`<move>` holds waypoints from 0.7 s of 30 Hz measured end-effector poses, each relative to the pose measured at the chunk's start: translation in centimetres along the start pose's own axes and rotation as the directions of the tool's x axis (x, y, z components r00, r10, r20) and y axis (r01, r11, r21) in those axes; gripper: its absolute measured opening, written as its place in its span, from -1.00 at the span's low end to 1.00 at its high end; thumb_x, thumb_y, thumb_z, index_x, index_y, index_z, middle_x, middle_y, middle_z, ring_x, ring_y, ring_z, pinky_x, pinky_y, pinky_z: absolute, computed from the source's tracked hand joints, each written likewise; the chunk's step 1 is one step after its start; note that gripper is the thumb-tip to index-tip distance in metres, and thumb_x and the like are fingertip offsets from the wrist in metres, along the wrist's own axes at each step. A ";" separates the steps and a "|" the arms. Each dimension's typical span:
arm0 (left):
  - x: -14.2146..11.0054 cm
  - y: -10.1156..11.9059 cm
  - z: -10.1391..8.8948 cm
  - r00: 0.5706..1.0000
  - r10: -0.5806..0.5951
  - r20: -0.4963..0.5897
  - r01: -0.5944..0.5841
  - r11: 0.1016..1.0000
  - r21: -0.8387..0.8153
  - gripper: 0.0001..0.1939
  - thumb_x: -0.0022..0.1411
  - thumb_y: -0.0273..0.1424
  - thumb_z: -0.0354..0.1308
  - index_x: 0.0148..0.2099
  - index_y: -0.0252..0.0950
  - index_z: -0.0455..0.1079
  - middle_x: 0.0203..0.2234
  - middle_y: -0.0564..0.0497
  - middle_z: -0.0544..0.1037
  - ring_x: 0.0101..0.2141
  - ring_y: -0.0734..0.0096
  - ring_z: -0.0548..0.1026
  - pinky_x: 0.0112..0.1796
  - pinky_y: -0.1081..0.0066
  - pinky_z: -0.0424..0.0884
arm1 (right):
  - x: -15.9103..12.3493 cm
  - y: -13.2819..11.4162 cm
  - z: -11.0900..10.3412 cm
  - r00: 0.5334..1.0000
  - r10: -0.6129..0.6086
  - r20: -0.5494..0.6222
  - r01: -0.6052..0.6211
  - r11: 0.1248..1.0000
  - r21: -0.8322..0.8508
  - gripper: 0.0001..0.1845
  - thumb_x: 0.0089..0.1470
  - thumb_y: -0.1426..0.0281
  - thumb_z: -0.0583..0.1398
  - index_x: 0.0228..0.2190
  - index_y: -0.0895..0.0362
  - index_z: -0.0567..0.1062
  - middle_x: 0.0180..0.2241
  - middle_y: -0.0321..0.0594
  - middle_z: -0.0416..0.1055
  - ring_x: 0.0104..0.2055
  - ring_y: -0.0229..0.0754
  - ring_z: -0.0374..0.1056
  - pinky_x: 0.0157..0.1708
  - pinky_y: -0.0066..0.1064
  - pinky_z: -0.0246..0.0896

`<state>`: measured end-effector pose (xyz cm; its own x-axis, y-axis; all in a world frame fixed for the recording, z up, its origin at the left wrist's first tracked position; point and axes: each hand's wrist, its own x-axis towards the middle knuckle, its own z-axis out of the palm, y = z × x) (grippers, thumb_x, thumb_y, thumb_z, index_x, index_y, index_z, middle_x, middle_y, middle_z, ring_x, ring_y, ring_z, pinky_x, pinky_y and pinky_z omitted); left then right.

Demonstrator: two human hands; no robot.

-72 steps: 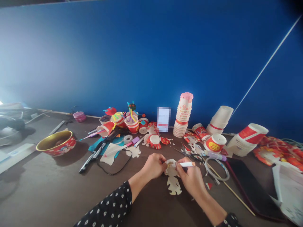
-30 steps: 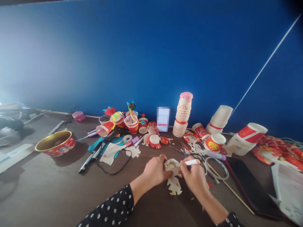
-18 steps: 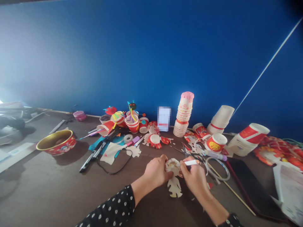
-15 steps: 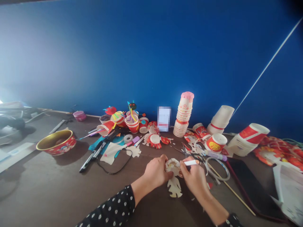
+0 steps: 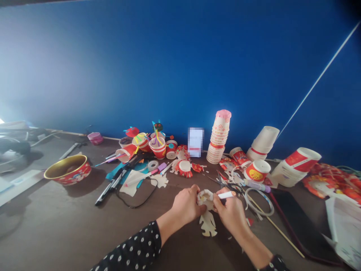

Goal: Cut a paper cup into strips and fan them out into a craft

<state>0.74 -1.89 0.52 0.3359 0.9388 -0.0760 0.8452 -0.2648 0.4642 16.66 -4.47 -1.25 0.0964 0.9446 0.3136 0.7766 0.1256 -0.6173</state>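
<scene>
Two bare hands work close together over the dark brown surface (image 5: 56, 214): the left hand (image 5: 186, 205) pinches a cream paper cutout figure (image 5: 207, 224), and the right hand (image 5: 232, 214) grips a white marker (image 5: 226, 195) against it. Steel scissors (image 5: 224, 180) lie just beyond. Farther back, a red paper cup (image 5: 157, 148) holds colourful straws, beside a tall stack of cream paper cups (image 5: 218, 137).

I log a red bowl with a gold interior (image 5: 67, 170) on the worktop (image 5: 56, 214), well left of the left hand (image 5: 186, 205). Between them lie black pens (image 5: 109, 192) and a roll of tape (image 5: 152, 165). Beyond the right hand (image 5: 231, 215), I note a stack of paper cups (image 5: 218, 137) against the blue wall (image 5: 180, 64). To its right are scissors (image 5: 222, 180), a paper ring (image 5: 258, 202), a wooden skewer (image 5: 273, 229) and a black tablet (image 5: 299, 222).
</scene>
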 end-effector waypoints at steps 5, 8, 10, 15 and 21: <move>0.0 0.1 -0.1 1.000 0.001 -0.008 -0.001 1.000 -0.016 -0.65 -0.09 -0.23 0.12 -0.21 -0.23 0.25 -0.39 -0.01 0.50 -0.35 0.25 0.47 -0.43 0.45 0.26 | 0.0 -0.2 -0.1 1.000 0.018 0.001 -0.018 1.000 -0.013 -0.74 0.03 0.21 -0.01 -0.54 0.09 0.31 -0.66 -0.24 0.42 -0.59 -0.14 0.38 -0.57 -0.43 0.13; 0.0 0.2 -0.2 1.000 -0.003 0.006 0.003 1.000 -0.015 -0.64 -0.09 -0.23 0.12 -0.20 -0.23 0.25 -0.38 -0.01 0.50 -0.35 0.26 0.47 -0.43 0.46 0.26 | 0.0 -0.1 -0.1 0.999 0.033 -0.005 -0.033 0.999 -0.027 -0.74 0.03 0.21 -0.02 -0.55 0.09 0.30 -0.68 -0.23 0.41 -0.58 -0.13 0.38 -0.57 -0.43 0.13; 0.0 0.2 -0.2 1.000 -0.006 0.011 0.006 1.000 -0.010 -0.63 -0.09 -0.22 0.12 -0.20 -0.23 0.25 -0.38 -0.01 0.50 -0.35 0.26 0.47 -0.42 0.46 0.26 | 0.0 0.0 0.0 0.999 0.033 -0.024 -0.034 0.999 -0.029 -0.75 0.02 0.22 -0.01 -0.55 0.09 0.30 -0.70 -0.24 0.40 -0.58 -0.12 0.39 -0.57 -0.43 0.14; 0.0 0.2 0.0 1.000 -0.006 0.008 0.006 1.000 -0.003 -0.64 -0.09 -0.23 0.12 -0.20 -0.23 0.24 -0.38 -0.01 0.50 -0.34 0.25 0.47 -0.42 0.45 0.27 | -0.1 -0.1 -0.1 0.997 -0.004 -0.079 0.002 0.999 -0.035 -0.75 0.04 0.23 -0.03 -0.54 0.08 0.28 -0.75 -0.27 0.36 -0.63 -0.14 0.36 -0.59 -0.42 0.13; 0.0 0.1 0.0 1.000 -0.004 0.004 0.004 1.000 0.004 -0.64 -0.09 -0.22 0.13 -0.20 -0.23 0.24 -0.37 -0.02 0.50 -0.33 0.24 0.47 -0.41 0.45 0.27 | -0.1 -0.1 -0.1 0.998 -0.018 -0.067 0.015 0.999 -0.036 -0.74 0.06 0.22 -0.04 -0.52 0.09 0.29 -0.71 -0.27 0.37 -0.61 -0.14 0.38 -0.59 -0.43 0.14</move>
<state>0.84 -1.94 0.61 0.3340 0.9390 -0.0819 0.8483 -0.2616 0.4605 16.63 -4.58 -1.15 0.1240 0.9200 0.3718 0.7996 0.1292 -0.5864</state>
